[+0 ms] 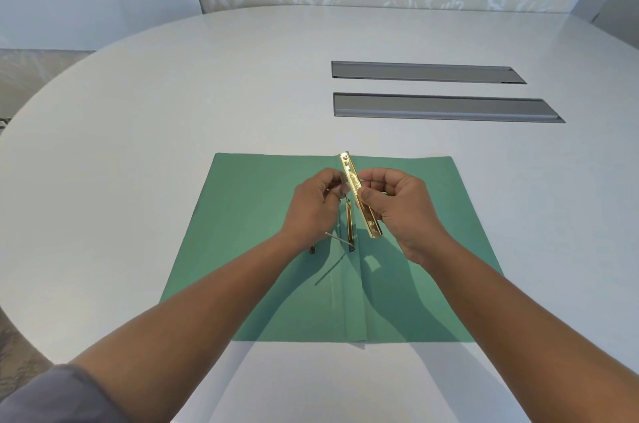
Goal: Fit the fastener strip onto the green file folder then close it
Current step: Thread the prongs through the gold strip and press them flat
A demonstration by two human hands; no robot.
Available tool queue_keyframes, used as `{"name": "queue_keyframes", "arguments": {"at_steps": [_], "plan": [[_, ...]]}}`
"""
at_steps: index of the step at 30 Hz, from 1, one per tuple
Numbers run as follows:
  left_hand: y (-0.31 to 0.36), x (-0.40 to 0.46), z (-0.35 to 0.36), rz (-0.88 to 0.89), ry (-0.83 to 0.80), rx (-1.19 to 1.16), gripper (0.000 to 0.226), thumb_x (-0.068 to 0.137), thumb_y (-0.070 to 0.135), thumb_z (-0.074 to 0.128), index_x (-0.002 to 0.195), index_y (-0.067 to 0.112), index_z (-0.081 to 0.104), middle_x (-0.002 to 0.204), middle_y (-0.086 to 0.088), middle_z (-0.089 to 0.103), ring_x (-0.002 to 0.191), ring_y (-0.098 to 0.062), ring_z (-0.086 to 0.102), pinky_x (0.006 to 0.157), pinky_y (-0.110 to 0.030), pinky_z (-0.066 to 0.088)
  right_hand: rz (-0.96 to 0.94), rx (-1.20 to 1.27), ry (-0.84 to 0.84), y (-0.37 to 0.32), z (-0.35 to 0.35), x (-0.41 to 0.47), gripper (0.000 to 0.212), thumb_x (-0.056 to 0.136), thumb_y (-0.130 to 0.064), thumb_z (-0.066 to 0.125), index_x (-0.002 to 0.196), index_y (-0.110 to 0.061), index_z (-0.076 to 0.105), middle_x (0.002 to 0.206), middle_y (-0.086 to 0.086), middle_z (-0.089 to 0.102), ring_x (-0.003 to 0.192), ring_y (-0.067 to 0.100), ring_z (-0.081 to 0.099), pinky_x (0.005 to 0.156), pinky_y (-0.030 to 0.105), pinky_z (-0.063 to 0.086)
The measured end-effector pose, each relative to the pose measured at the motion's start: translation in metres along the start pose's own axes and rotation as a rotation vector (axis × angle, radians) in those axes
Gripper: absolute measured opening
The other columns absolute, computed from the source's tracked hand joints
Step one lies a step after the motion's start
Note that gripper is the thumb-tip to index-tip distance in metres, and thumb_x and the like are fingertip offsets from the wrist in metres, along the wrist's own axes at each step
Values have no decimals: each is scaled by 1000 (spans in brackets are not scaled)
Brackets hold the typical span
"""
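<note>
The green file folder (262, 249) lies open and flat on the near side of the white table (173, 111). Over its spine my left hand (313, 208) pinches an upright prong (346, 194), and my right hand (401, 211) grips the gold fastener strip (359, 194), tilted. I should line its holes over both prongs, then lower it squarely.

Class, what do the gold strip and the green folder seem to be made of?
Gold strip: likely thin metal with a brass-like polish, given its bright reflections and punched holes. Green folder: probably matte card or paper, with a flat, dull surface and creased spine.
</note>
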State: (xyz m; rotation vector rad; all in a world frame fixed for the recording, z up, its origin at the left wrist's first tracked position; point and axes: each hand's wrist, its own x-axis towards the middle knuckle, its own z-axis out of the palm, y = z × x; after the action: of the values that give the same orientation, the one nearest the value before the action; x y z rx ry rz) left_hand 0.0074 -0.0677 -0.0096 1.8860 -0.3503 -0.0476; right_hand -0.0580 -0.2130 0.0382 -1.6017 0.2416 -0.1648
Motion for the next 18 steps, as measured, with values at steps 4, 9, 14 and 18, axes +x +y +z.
{"name": "queue_keyframes", "arguments": {"at_steps": [4, 9, 14, 18], "plan": [[0, -2, 1, 24, -1, 15, 21, 98, 8, 58, 107, 16, 75, 95, -3, 76, 92, -27, 70, 89, -51, 57, 6, -20, 0, 0, 0, -1, 23, 87, -6, 75, 89, -29, 79, 93, 9, 77, 77, 16, 72, 69, 31, 62], [-3, 0, 3, 30, -9, 49, 23, 96, 4, 56, 103, 14, 76, 93, -5, 77, 90, -27, 71, 86, -51, 58, -2, -21, -1, -2, 0, -1, 26, 87, -6, 74, 88, -31, 80, 91, 5, 78, 76, 14, 72, 66, 27, 58], [-4, 4, 4, 30, -20, 79, 17, 95, 1, 57, 94, 9, 73, 86, -9, 74, 84, -34, 69, 81, -55, 57, 4, -56, -14, -2, 0, 0, 24, 87, -6, 74, 89, -29, 81, 88, 6, 78, 75, 16, 71, 66, 27, 60], [-6, 5, 4, 36, -21, 94, 17, 94, 2, 57, 90, 10, 71, 83, -10, 73, 82, -36, 67, 79, -56, 56, 16, -86, 5, 1, 0, 0, 21, 88, -6, 73, 93, -24, 80, 89, 8, 77, 72, 14, 69, 63, 24, 59]]}}
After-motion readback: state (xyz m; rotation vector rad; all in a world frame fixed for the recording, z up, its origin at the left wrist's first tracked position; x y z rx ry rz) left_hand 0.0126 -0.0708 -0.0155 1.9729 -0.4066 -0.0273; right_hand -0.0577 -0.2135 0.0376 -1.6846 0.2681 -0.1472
